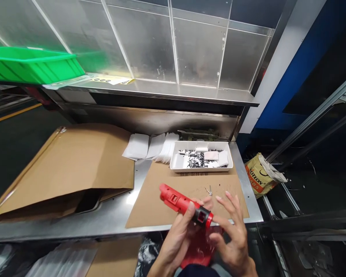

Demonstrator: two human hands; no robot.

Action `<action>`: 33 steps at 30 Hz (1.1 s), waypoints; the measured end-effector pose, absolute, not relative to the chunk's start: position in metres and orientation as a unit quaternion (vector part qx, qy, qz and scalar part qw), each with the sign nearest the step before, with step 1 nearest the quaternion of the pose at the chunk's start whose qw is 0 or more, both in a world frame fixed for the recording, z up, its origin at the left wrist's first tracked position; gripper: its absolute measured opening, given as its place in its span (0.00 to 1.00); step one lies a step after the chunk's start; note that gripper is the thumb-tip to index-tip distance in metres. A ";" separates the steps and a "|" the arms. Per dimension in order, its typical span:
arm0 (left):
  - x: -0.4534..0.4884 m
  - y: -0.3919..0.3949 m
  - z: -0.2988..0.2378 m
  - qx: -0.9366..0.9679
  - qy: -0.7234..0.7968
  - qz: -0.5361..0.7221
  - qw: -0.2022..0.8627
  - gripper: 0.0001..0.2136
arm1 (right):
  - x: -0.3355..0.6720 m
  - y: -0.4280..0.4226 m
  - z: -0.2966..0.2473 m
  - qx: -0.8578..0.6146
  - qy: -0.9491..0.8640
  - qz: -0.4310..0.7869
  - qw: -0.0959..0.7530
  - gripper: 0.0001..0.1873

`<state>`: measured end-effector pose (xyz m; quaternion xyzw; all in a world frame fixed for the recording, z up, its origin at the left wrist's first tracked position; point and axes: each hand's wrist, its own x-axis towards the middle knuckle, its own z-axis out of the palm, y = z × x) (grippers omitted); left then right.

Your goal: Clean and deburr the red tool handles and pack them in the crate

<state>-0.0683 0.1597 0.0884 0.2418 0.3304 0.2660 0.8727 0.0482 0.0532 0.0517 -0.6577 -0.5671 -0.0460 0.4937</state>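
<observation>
red part point(180, 203): held in the air over the bench's near edge, long axis running from 10 o'clock to 4 o'clock, black end point(202, 216) at the 4 o'clock tip.
left hand point(177, 240): fingers curled round the part from below, thumb pressed over the top just short of the black end; a firm hold.
right hand point(233, 234): fingers spread wide, nothing clasped; thumb and first finger sit at the black end, contact too fine to tell.
below hands: a second red piece point(198, 248), half hidden.
mat point(161, 192): brown card sheet under the work; small metal clip point(209, 190) lies loose on it at 12 o'clock from the hands.
tray point(175, 161): white, further out at 12 o'clock, holding black bits and white pieces.
box point(69, 165): flat cardboard at 10 o'clock.
sack point(259, 175): off the bench at 2 o'clock.
risk: the part hangs past the bench edge, so a slack left grip would likely drop it to the floor; a sweep of the spread right fingers could flick the clip off the mat.
</observation>
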 end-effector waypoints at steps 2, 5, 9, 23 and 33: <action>-0.066 0.165 0.098 0.427 0.366 0.344 0.752 0.10 | 0.067 0.042 0.039 -0.691 -0.489 -0.006 0.532 0.14; -0.066 0.174 0.110 0.601 0.373 0.365 0.606 0.16 | 0.103 0.042 0.006 -0.776 -0.357 0.083 0.513 0.16; -0.074 0.182 0.110 0.573 0.419 0.378 0.594 0.20 | 0.131 0.086 -0.041 -0.802 -0.366 0.186 0.434 0.12; -0.136 0.148 0.084 0.130 0.389 0.325 0.852 0.09 | 0.110 0.164 -0.058 -0.774 -0.339 0.325 0.425 0.13; -0.129 0.132 0.104 0.031 0.313 0.292 0.903 0.11 | 0.056 0.037 0.055 -0.599 -0.330 0.421 0.595 0.16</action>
